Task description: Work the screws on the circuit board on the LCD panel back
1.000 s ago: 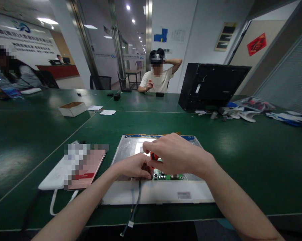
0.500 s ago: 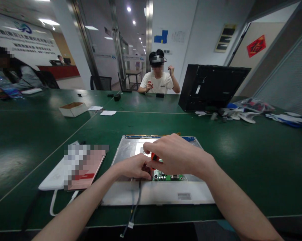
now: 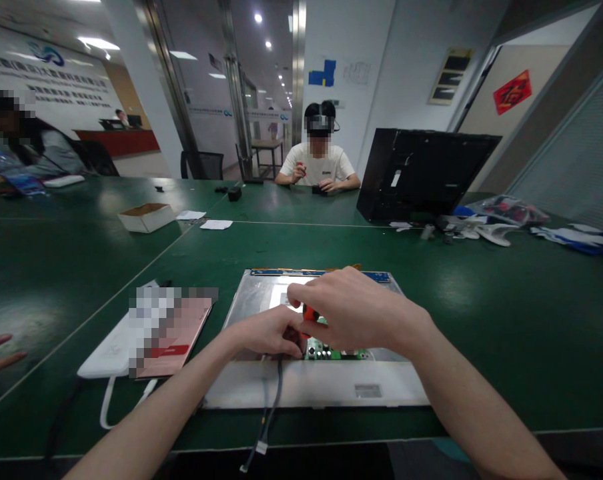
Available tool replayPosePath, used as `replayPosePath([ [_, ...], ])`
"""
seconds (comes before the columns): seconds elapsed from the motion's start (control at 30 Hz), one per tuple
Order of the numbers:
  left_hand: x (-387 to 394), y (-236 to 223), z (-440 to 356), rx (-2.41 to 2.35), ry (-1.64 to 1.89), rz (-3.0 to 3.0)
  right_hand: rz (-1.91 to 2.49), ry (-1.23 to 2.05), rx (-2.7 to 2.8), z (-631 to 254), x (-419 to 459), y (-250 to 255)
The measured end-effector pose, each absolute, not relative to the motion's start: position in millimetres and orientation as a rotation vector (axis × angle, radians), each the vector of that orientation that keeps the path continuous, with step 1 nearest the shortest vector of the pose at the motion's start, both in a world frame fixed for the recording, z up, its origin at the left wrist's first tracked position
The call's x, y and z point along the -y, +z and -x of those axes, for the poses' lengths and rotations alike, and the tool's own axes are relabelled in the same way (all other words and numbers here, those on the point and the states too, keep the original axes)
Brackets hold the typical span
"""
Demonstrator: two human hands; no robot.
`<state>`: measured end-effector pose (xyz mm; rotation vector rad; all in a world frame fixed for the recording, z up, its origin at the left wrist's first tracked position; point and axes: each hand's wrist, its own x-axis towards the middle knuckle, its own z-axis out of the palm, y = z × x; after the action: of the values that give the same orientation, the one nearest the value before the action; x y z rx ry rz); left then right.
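Note:
A flat metal display panel [image 3: 326,385] lies face down on the green table. A green circuit board [image 3: 326,352] shows on its back, partly covered by my hands. My right hand [image 3: 349,303] is closed around the red and black handle of a screwdriver [image 3: 309,312], held upright over the board; its tip is hidden. My left hand [image 3: 274,331] has its fingers pressed together at the board's left edge, close beside the screwdriver's lower end. What they pinch is hidden. Thin grey cables [image 3: 276,400] trail from beneath my left hand over the panel's near edge.
To the left lie a white power bank [image 3: 101,357] with a white cable and a pinkish flat device [image 3: 181,333]. Another person's fingers [image 3: 1,353] reach in at the left edge. Farther off are an open box [image 3: 146,219], a black monitor [image 3: 426,173] and a seated person [image 3: 321,160].
My hands and the screwdriver have barely moved. Another person's fingers have come into view at the left edge. The person opposite has lowered a raised hand to the table.

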<state>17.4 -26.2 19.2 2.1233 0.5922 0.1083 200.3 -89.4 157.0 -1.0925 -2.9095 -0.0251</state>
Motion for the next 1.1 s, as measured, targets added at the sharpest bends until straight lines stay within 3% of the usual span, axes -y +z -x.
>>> replayPosePath([
  [1.1, 24.3, 14.5, -17.0, -0.569, 0.118, -2.094, 1.039, -0.012, 2.888, -199.6, 88.3, 155.0],
])
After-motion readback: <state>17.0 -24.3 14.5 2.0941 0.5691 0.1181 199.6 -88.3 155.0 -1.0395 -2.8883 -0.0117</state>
